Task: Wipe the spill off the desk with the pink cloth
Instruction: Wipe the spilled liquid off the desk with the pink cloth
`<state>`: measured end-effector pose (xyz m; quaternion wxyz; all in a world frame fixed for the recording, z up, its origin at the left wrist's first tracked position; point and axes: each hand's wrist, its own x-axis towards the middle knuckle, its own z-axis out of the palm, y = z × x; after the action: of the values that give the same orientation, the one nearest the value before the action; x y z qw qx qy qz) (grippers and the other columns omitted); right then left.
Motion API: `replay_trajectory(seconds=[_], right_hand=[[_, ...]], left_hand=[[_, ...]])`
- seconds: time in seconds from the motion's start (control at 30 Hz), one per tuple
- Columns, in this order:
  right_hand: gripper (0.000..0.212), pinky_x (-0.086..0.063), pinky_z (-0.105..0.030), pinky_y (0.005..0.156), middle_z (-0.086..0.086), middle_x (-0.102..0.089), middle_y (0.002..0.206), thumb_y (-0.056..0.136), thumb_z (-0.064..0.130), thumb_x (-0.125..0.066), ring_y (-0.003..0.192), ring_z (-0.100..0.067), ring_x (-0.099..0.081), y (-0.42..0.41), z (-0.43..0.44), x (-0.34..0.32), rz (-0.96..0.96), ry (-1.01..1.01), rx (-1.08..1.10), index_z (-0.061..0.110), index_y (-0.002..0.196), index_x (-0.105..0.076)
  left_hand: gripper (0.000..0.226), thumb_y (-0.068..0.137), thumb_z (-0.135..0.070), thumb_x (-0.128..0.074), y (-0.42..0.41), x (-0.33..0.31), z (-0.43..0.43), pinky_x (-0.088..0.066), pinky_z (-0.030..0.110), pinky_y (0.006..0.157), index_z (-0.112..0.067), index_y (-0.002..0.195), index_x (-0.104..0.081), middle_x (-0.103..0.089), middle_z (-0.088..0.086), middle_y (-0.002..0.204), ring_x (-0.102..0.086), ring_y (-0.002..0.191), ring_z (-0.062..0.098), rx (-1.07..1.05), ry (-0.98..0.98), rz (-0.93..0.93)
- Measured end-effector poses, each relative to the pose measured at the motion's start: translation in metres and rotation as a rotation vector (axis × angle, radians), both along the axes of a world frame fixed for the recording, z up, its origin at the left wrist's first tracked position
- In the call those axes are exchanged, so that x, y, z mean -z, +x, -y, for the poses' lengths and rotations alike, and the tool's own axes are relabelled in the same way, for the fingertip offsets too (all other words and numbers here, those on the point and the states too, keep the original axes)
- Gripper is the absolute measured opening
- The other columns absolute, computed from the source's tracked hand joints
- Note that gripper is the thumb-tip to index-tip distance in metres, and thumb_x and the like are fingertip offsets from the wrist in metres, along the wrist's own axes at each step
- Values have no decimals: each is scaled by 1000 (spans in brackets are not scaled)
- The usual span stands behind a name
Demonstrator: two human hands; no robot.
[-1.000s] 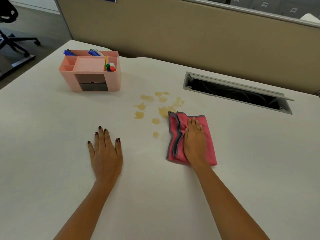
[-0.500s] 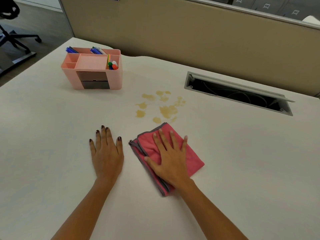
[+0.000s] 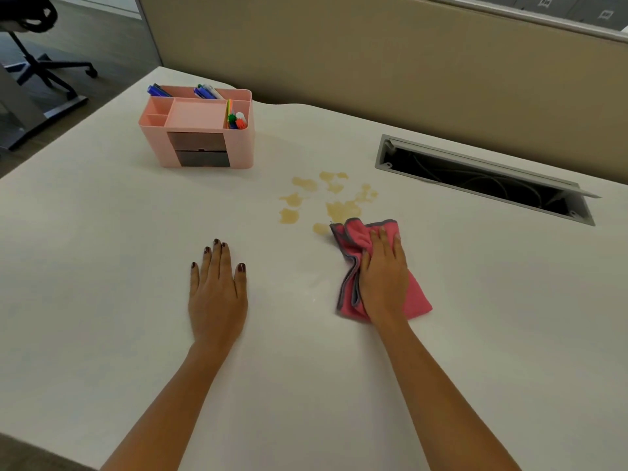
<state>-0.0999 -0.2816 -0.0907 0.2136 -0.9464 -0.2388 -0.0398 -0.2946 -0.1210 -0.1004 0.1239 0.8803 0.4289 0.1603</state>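
A yellowish spill (image 3: pixel 341 209) lies in several patches on the white desk (image 3: pixel 102 249), past both hands. The pink cloth (image 3: pixel 351 239), folded and edged in grey, rests on the desk with its far corner touching the nearest patches. My right hand (image 3: pixel 384 277) presses flat on top of the cloth, fingers pointing at the spill and slightly curled into the fabric. My left hand (image 3: pixel 217 290) lies flat on the bare desk to the left, fingers apart, holding nothing.
A pink desk organiser (image 3: pixel 198 130) with pens and markers stands at the back left. An open grey cable slot (image 3: pixel 482 178) is cut into the desk at the back right. A tan partition (image 3: pixel 373 52) runs behind. An office chair base (image 3: pixel 40 66) stands on the floor to the left.
My right hand slid the cloth back and left across the desk, then forward and right again up to the spill's near edge. One small near droplet is gone. My left hand stayed put.
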Motion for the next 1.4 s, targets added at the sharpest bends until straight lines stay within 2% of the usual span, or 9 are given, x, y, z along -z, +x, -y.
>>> replay_trajectory(seconds=[0.27, 0.43, 0.53, 0.73, 0.87, 1.0, 1.1, 1.27, 1.4], right_hand=[[43, -23, -38, 118, -7, -38, 151, 100, 18, -39, 145, -26, -24, -60, -26, -11, 4, -3, -435, 10, 142, -41], [53, -19, -35, 119, -3, -38, 151, 96, 32, -25, 145, -22, -24, -63, -32, -5, -8, -82, -719, 14, 143, -41], [51, -22, -38, 118, -1, -39, 151, 96, 35, -27, 143, -23, -28, -31, -17, -2, -42, -43, -610, 17, 142, -41], [43, -33, -47, 112, -7, -40, 149, 100, 18, -39, 142, -29, -28, 14, 6, -6, -68, 87, 13, 12, 143, -39], [44, -31, -47, 114, -8, -39, 150, 100, 24, -36, 141, -29, -29, -13, -13, -14, -107, 75, -132, 14, 143, -39], [47, -7, -29, 120, -2, -33, 153, 100, 30, -31, 146, -21, -20, -61, -27, -7, -13, -33, -542, 15, 145, -37], [47, -8, -30, 120, 1, -31, 154, 101, 30, -31, 146, -18, -18, -56, -23, -6, -26, -51, -621, 18, 147, -33], [41, -20, -44, 118, -7, -42, 149, 100, 18, -40, 141, -28, -32, 15, 4, -4, -56, 38, -246, 15, 141, -43], [43, -28, -48, 114, -11, -43, 147, 99, 17, -41, 139, -34, -33, 38, 9, -9, -83, 69, 27, 10, 142, -40]], left_hand=[[66, 96, -41, -11, 2, 2, -1, -16, 43, 119, -2, 145, -31, -29, 11, 154, -26, 144, 25, -6, 8, -32], [64, 96, -38, -12, 1, 2, -2, -20, 44, 117, -1, 144, -33, -32, 13, 153, -30, 142, 27, 5, 18, -42], [65, 96, -40, -9, 1, 3, -1, -14, 41, 119, -4, 147, -27, -26, 9, 156, -23, 145, 23, 5, 12, -47], [67, 96, -42, -6, 2, 2, 0, -11, 40, 120, -5, 147, -26, -24, 7, 157, -20, 146, 21, 5, 7, -25], [67, 95, -42, -5, 2, 2, 0, -11, 40, 120, -5, 148, -25, -23, 7, 157, -20, 146, 21, 6, 3, -29], [63, 97, -38, -11, 2, 2, -2, -17, 43, 118, -3, 146, -31, -30, 11, 154, -27, 143, 25, 6, 17, -39], [60, 96, -34, -16, 0, 3, -4, -20, 45, 117, -1, 144, -32, -32, 13, 153, -31, 141, 28, 18, 37, -60], [59, 96, -32, -22, -1, 5, -4, -17, 42, 118, -2, 146, -28, -27, 11, 155, -25, 144, 25, 23, 50, -83], [60, 96, -32, -20, 0, 5, -4, -17, 43, 118, -1, 146, -27, -26, 12, 155, -24, 144, 25, 24, 57, -100]])
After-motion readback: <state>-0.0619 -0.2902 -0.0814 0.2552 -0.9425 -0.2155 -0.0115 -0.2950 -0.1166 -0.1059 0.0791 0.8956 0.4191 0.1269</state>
